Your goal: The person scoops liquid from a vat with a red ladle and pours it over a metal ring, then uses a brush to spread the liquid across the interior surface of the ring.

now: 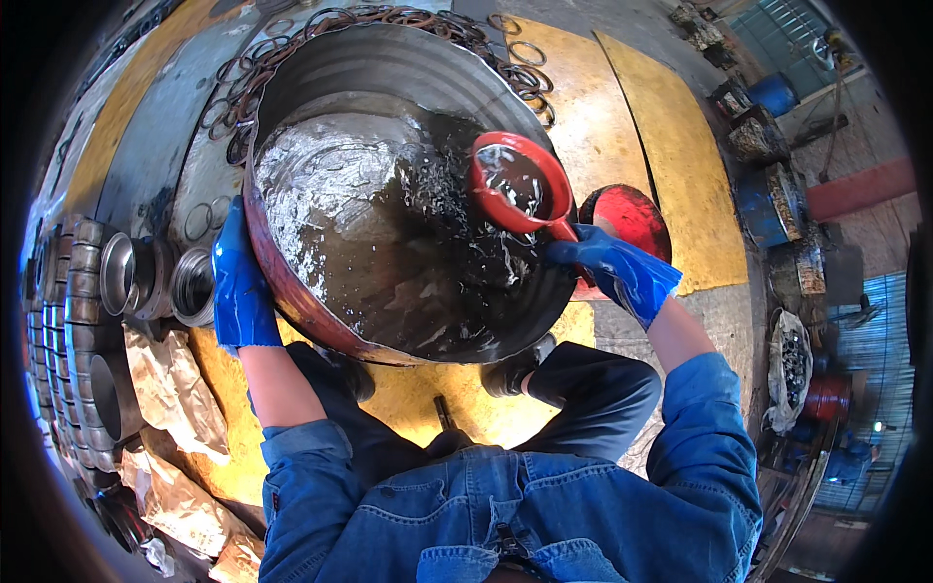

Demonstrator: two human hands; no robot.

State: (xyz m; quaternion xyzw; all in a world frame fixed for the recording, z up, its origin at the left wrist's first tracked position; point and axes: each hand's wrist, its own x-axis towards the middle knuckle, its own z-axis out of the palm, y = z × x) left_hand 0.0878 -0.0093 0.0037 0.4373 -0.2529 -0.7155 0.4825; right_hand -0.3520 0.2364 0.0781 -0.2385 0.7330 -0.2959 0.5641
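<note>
Before me a large round metal tub (321, 321) holds dark liquid, with pale, shiny streaks on its left side. My left hand (240, 282), in a blue rubber glove, grips the tub's left edge; its fingers lie along the outer wall. My right hand (617, 267), gloved likewise, is closed round the short handle of a red dipper (562, 194). The dipper is over the right part of the tub, with dark liquid in its bowl. Beyond my right hand, beside the tub, is a round red object (637, 219), partly hidden.
Many metal rings (530, 83) lie around the tub's far rim. Stacked metal cylinders (83, 321) and brown paper (170, 389) are at the left. A yellow board (680, 165) covers the floor at right, with a blue drum (773, 94) and a white sack (789, 369) farther off.
</note>
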